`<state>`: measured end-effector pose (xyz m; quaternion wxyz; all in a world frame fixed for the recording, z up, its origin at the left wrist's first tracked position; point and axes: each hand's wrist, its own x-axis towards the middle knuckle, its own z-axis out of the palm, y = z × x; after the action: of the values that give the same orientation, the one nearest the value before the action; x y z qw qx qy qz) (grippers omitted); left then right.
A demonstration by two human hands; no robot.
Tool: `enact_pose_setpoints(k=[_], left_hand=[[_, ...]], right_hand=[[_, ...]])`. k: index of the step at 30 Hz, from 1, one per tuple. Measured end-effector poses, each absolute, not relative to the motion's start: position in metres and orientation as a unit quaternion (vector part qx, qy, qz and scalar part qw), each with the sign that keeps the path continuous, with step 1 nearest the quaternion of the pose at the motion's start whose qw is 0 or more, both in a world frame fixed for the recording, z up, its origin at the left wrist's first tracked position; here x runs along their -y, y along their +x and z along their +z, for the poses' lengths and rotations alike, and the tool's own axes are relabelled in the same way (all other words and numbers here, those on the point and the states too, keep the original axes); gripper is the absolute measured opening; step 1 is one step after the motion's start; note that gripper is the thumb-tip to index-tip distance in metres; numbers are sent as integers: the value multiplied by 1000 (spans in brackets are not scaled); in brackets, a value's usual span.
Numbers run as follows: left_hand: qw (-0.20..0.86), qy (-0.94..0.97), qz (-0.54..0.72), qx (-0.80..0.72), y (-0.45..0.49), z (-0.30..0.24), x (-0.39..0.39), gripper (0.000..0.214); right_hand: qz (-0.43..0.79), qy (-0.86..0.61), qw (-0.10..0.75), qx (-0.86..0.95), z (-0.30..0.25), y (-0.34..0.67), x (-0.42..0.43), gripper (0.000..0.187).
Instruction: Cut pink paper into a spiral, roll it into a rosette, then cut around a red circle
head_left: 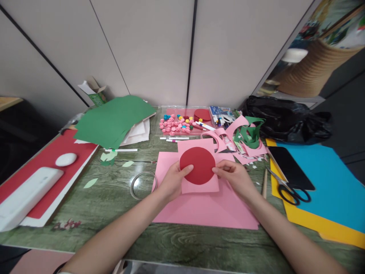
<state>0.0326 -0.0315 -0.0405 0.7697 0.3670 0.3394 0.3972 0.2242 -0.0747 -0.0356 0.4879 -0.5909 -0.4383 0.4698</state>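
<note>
A dark red paper circle [197, 165] lies against a small pink paper piece [199, 184], and both hands hold the pair up above a large pink sheet [205, 209] on the green table. My left hand [172, 180] pinches the circle's left edge, thumb on top. At the right edge, my right hand [234, 176] grips the circle and the pink piece with fingers closed.
Black-handled scissors [291, 190] and a black phone [291, 167] lie on blue and yellow sheets at right. A tape ring [141, 184] sits left of my hands. Green paper [114, 120], a tray of pink pompoms [173, 125], markers and paper scraps [245, 139] lie behind. A white keyboard and mouse [66, 159] rest at left.
</note>
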Motion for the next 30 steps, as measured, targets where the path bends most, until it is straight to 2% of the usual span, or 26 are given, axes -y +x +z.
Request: enact_pose_setpoints(k=[5,30], left_hand=[[775,361,389,-343,32,-40,32,28],[788,388,363,-311,30,-44,30,33]], right_hand=[[478,-587,465,458,-37,226,75,22],[487,-593,499,403,-40,230,75,20]])
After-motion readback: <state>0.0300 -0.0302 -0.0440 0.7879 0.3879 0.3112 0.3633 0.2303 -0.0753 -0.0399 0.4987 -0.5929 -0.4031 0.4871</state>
